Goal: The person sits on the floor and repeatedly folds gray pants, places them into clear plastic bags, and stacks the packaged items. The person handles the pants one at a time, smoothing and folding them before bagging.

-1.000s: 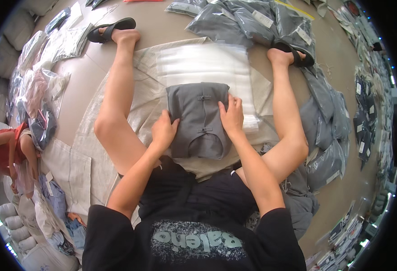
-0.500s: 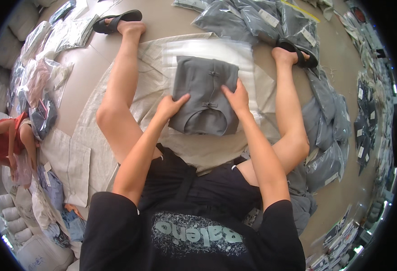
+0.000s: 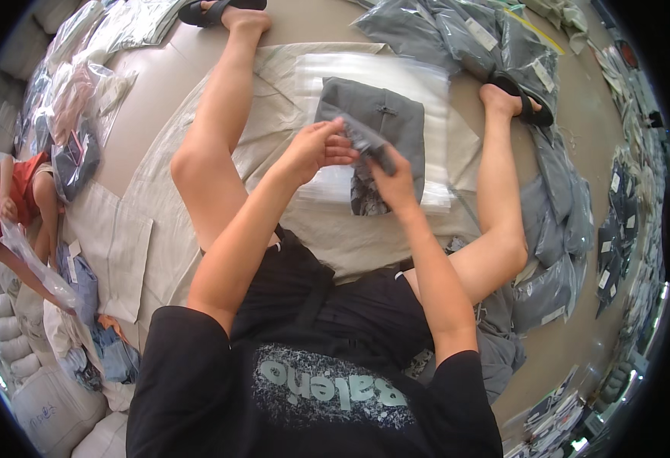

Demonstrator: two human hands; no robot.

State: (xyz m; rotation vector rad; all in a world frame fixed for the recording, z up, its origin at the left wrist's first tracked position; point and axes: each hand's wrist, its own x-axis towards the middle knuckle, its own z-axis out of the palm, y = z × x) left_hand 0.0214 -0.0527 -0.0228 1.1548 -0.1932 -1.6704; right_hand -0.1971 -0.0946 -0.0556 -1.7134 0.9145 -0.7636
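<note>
A folded grey garment [image 3: 401,126] with a knotted button lies on a stack of clear plastic bags [image 3: 436,153] between my legs. My right hand [image 3: 394,179] is closed on a raised, blurred flap of the garment at its near side. Below that flap shows a dark patterned piece [image 3: 365,191] with pale markings; whether it belongs to the garment I cannot tell. My left hand [image 3: 321,150] is just left of the flap, fingers apart, with the thumb near the flap's edge. Whether the thumb touches it is unclear.
A beige cloth [image 3: 213,114] is spread under the bags. Bagged grey garments [image 3: 457,34] lie at the far right and along the right side. Clear-bagged clothes [image 3: 75,107] are piled at left, where another person in red [image 3: 22,191] handles a plastic bag [image 3: 37,263].
The garment's near part, with the round neckline, has been lifted and turned over by my right hand. My left hand has come off the garment's edge. The view has shifted slightly.
</note>
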